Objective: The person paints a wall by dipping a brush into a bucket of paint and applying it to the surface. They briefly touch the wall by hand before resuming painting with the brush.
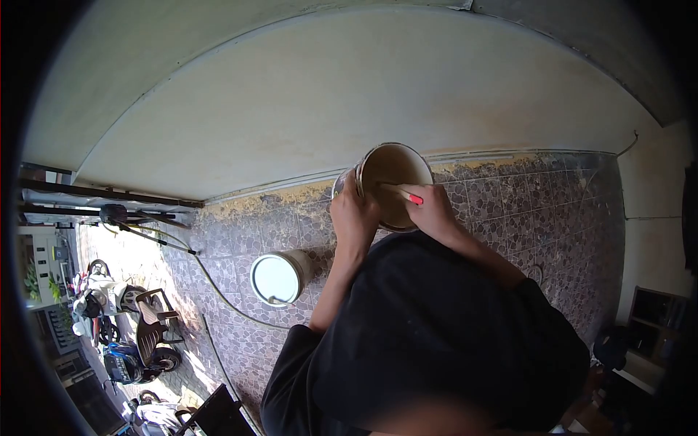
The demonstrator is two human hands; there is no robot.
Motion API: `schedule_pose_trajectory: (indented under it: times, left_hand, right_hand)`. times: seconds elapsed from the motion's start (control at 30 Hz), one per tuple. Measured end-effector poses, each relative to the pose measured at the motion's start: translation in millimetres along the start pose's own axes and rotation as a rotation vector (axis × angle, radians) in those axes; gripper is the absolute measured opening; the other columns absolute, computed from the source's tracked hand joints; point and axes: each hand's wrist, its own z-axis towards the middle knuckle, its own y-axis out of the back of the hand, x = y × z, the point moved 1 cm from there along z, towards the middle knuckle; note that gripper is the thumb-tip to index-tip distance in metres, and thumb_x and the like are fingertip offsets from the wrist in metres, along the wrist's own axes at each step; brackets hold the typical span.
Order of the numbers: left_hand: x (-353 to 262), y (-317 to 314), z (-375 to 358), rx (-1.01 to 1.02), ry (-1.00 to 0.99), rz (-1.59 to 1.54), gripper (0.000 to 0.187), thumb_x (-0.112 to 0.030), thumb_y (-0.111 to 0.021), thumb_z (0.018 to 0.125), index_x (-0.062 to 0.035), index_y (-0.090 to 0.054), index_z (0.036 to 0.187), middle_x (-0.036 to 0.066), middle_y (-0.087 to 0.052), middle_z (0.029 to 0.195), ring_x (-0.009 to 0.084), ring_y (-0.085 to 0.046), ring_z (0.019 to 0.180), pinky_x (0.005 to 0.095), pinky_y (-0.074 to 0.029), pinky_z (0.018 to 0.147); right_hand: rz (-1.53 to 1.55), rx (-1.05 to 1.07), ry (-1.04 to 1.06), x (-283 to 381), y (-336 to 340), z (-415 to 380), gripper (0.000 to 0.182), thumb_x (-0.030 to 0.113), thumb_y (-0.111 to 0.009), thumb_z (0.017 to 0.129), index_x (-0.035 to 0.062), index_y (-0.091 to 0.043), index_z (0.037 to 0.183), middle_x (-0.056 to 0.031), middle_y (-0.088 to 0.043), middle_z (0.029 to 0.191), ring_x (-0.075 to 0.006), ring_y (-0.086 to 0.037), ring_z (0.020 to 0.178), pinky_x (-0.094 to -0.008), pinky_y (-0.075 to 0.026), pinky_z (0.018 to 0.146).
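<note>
Just in front of the dark-clothed torso, a round bucket (396, 163) is tilted so that its inside shows. My left hand (354, 214) grips the bucket's left side near the rim. In my right hand (435, 212) is a brush (414, 198) with a pale handle and a red part, its far end inside the bucket. The bristles are hard to make out against the beige inside. A second bucket (276, 279), with pale bluish-white liquid or a lid at its top, stands on the patterned tile floor to the left, with a small object at its edge.
A pale wall (313, 109) rises ahead, with yellowish stains along its base. A hose (218, 291) crosses the tiled floor (240, 330) at left. Beyond are a brown chair (151, 330) and parked motorbikes (122, 363). Shelves (654, 316) stand at far right.
</note>
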Motion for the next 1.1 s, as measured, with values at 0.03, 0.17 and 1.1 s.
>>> schedule_pose_trajectory:
  times: [0.03,0.17,1.1]
  left_hand:
    - [-1.5,0.8,-0.3,-0.002,-0.002,-0.009,0.042,-0.007,-0.065,0.087,0.0059,-0.068,0.127,0.027,-0.072,0.08,0.0417,-0.074,0.073,0.046,-0.057,0.067]
    - [2.6,-2.4,-2.7,0.023,0.057,0.002,0.041,-0.008,-0.066,0.088,0.0062,-0.068,0.126,0.027,-0.072,0.08,0.0417,-0.074,0.074,0.0463,-0.057,0.068]
    - [6.4,21.6,-16.1,0.031,0.096,-0.008,0.041,-0.01,-0.063,0.089,0.0082,-0.065,0.126,0.032,-0.072,0.091,0.0474,-0.072,0.087,0.0511,-0.058,0.077]
  right_hand:
    - [-0.05,0.014,-0.038,1.5,1.6,-1.0,0.019,0.014,-0.078,0.089,0.0023,-0.08,0.104,-0.0202,-0.075,0.08,-0.0342,-0.074,0.071,-0.0387,-0.055,0.065]
    - [0.244,-0.148,-0.129,-9.7,8.0,-4.2,0.022,0.017,-0.078,0.096,-0.0028,-0.08,0.106,-0.0043,-0.071,0.069,-0.0091,-0.064,0.063,-0.0292,-0.05,0.06]
    - [1.034,-0.353,-0.439,-45.3,5.6,-6.1,0.035,0.038,-0.066,0.105,0.0086,-0.064,0.087,-0.0015,-0.063,0.071,-0.0097,-0.056,0.051,-0.0241,-0.04,0.044]
